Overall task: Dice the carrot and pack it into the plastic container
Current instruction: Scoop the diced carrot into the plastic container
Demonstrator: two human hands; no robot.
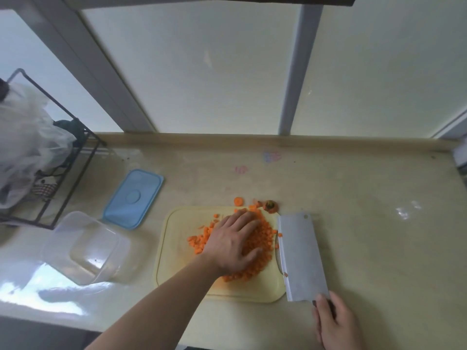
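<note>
Now my left hand [233,242] lies flat, fingers spread, on the diced carrot [260,245]; my right hand [334,322] grips the cleaver [299,256] beside the cutting board [174,248].

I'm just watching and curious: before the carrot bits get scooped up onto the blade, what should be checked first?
1. Pile of orange diced carrot gathered on the pale yellow cutting board: ok, left hand rests flat on it.
2. Broad steel cleaver beside the pile: ok, right hand grips its handle.
3. Clear plastic container open: ok; its blue lid lies apart.
4. Container clean inside: cannot tell.
5. All carrot on the board: not ok, a round slice lies beyond it.
</note>
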